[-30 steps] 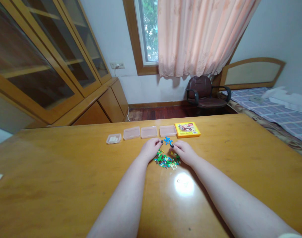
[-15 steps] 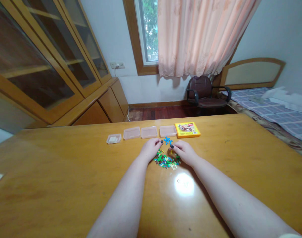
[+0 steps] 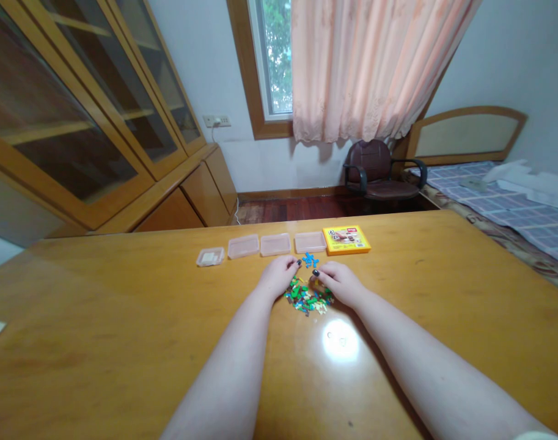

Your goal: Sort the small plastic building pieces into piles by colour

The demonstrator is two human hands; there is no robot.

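Note:
A loose heap of small building bricks (image 3: 306, 300), green, blue, brown and cream, lies on the wooden table (image 3: 159, 318) between my hands. Just beyond it sits a small cluster of blue bricks (image 3: 310, 260). At the heap's left edge my left hand (image 3: 280, 273) rests with its fingers curled together; what they hold, if anything, is hidden. My right hand (image 3: 339, 280) is over the heap's right side, thumb and fingers bent inward in a pinch. A piece in its fingertips is too small to make out.
Along the far side stand several shallow clear plastic trays (image 3: 275, 244); the leftmost small tray (image 3: 210, 256) has something pale in it. Right of them lies a yellow box (image 3: 346, 239). A brown armchair (image 3: 374, 171) stands behind the table's far edge, a cabinet (image 3: 123, 122) to the left.
My right hand's thumb has shifted slightly left and down over the heap. A few bricks beneath it have moved a little toward me. My left hand has stayed in place.

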